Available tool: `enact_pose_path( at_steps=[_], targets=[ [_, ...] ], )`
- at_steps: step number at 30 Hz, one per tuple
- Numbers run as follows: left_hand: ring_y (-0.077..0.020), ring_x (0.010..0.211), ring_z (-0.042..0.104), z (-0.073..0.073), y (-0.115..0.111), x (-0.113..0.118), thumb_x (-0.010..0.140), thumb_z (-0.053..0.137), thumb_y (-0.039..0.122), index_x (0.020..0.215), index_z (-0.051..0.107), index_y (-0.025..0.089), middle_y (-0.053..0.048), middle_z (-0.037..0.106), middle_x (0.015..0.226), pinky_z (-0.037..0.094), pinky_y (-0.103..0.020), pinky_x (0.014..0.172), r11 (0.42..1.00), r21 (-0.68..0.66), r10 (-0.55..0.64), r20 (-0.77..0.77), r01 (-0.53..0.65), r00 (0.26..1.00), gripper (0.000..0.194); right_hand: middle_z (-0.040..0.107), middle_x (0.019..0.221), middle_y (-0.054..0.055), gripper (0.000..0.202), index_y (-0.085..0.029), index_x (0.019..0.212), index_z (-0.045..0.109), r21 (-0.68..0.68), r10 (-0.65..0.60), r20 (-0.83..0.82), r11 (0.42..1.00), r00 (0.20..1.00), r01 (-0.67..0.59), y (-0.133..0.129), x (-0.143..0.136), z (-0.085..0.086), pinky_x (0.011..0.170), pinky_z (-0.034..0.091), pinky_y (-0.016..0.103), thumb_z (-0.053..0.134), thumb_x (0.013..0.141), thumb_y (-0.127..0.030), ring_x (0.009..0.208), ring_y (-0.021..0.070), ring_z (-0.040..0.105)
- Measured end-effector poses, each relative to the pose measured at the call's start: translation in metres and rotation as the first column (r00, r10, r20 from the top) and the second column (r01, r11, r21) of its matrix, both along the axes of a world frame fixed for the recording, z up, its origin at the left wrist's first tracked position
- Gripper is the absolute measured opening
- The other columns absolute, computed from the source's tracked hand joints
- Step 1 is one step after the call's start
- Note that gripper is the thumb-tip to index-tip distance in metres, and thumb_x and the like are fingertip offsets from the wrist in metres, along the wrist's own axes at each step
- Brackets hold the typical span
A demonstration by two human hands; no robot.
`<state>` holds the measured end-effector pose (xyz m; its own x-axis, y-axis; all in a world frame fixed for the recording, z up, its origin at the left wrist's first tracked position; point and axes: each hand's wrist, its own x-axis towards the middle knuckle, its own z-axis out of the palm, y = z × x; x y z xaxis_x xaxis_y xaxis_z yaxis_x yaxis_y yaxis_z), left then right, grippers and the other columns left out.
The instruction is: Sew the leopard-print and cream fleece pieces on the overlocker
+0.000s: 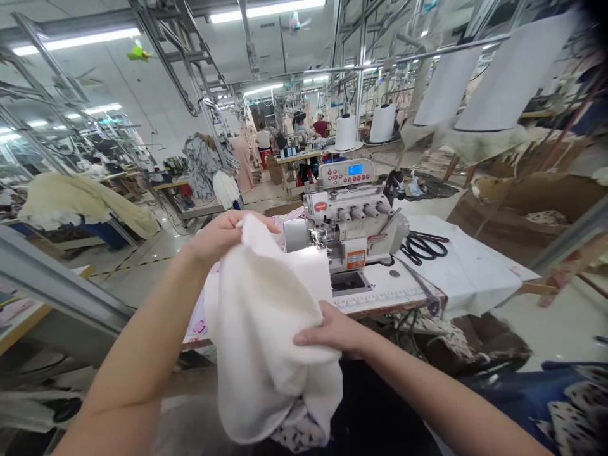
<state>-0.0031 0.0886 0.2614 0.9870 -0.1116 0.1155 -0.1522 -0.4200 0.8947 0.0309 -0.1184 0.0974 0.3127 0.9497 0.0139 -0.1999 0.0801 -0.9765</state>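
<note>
A white fabric piece (266, 335) hangs in front of the sewing machine, lifted between both hands, with a black-spotted patterned part (299, 434) at its lower end. My left hand (228, 231) grips its upper edge, left of the machine's needle area. On the cloth's right side, my right hand (325, 332) pinches it between thumb and fingers. Behind the cloth stands a white overlock sewing machine (354, 218) with a blue display. Part of the white material lies on the machine's front plate, close to the presser foot. The cloth hides the fingertips of my left hand partly.
Black-handled scissors (425, 247) lie on the white table covering (468, 272) right of the machine. Large thread cones (513, 76) stand at the upper right. A cardboard box (565, 215) is at the right. Other people work in the background.
</note>
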Motion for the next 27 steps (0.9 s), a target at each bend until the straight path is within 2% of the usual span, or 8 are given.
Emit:
enact_pose_path(
  at_steps=[2,5,9,14,18,20,24,27],
  targets=[
    [-0.0128,0.060,0.054,-0.016,0.002,0.028,0.065,0.061,0.043,0.082,0.063,0.014,-0.001,0.060,0.071,0.042,-0.021,0.054,0.987,0.161,0.026,0.004,-0.026,1.000,0.033,0.065,0.090,0.007,0.046,-0.013,0.095,0.063,-0.012,-0.063,-0.134,0.998,0.989,0.062,-0.007,-0.013,-0.021,0.072,0.049,0.035,0.071,0.062,-0.044,0.078,0.0219,0.061],
    [-0.0133,0.061,0.050,-0.052,-0.006,0.063,0.070,0.053,0.041,0.067,0.059,0.014,0.001,0.055,0.065,0.038,-0.022,0.056,0.882,0.465,0.066,0.024,-0.070,0.998,0.027,0.063,0.102,0.009,0.048,-0.016,0.103,0.059,-0.005,-0.279,-0.147,0.960,0.949,0.282,-0.010,-0.024,-0.053,0.077,0.048,0.037,0.060,0.071,-0.052,0.088,0.0241,0.060],
    [-0.0135,0.062,0.049,-0.090,-0.024,0.075,0.075,0.044,0.033,0.067,0.054,0.016,0.002,0.051,0.064,0.035,-0.023,0.058,0.850,0.518,0.074,0.058,-0.093,0.996,0.021,0.055,0.118,0.009,0.045,-0.019,0.117,0.049,0.063,-0.478,0.021,0.877,0.878,0.476,-0.016,-0.025,-0.082,0.089,0.043,0.040,0.051,0.080,-0.046,0.106,0.0252,0.052],
    [-0.0141,0.066,0.050,-0.106,-0.034,0.079,0.079,0.040,0.037,0.073,0.054,0.017,0.002,0.055,0.068,0.035,-0.023,0.060,0.845,0.505,0.142,0.103,-0.175,0.984,0.026,0.061,0.097,0.008,0.021,-0.017,0.099,0.056,0.091,-0.520,0.352,0.847,0.778,0.524,-0.027,-0.012,-0.078,0.084,0.044,0.038,0.046,0.085,-0.029,0.093,0.0225,0.055],
    [-0.0128,0.062,0.048,-0.110,-0.038,0.090,0.076,0.047,0.038,0.069,0.055,0.016,0.003,0.054,0.064,0.033,-0.022,0.057,0.838,0.499,0.196,0.101,-0.220,0.975,0.024,0.052,0.105,0.012,0.008,-0.017,0.077,0.056,0.241,-0.622,0.638,0.722,0.455,0.649,-0.026,0.012,-0.070,0.088,0.039,0.040,0.049,0.079,-0.020,0.101,0.0246,0.047],
    [-0.0126,0.064,0.049,-0.111,-0.040,0.092,0.074,0.050,0.035,0.070,0.056,0.016,0.003,0.055,0.066,0.034,-0.021,0.058,0.839,0.495,0.205,0.097,-0.226,0.974,0.020,0.048,0.110,0.012,0.006,-0.017,0.071,0.053,0.274,-0.617,0.696,0.700,0.367,0.659,-0.024,0.020,-0.068,0.089,0.036,0.040,0.052,0.077,-0.019,0.104,0.0253,0.043],
    [-0.0123,0.066,0.049,-0.109,-0.042,0.088,0.073,0.051,0.032,0.072,0.055,0.016,0.002,0.057,0.072,0.035,-0.021,0.059,0.842,0.495,0.206,0.074,-0.216,0.976,0.017,0.047,0.067,0.000,0.023,-0.018,0.058,0.042,0.141,-0.527,0.632,0.800,0.569,0.583,-0.020,0.018,-0.069,0.060,0.037,0.025,0.054,0.078,-0.023,0.067,0.0147,0.046],
    [-0.0119,0.066,0.048,-0.109,-0.042,0.082,0.076,0.049,0.033,0.072,0.054,0.017,0.003,0.055,0.071,0.034,-0.021,0.057,0.846,0.503,0.177,0.048,-0.176,0.983,0.018,0.038,0.058,-0.004,0.026,-0.017,0.057,0.040,0.063,-0.470,0.486,0.860,0.737,0.507,-0.021,0.004,-0.072,0.051,0.028,0.022,0.054,0.077,-0.027,0.055,0.0104,0.038]
  ],
)
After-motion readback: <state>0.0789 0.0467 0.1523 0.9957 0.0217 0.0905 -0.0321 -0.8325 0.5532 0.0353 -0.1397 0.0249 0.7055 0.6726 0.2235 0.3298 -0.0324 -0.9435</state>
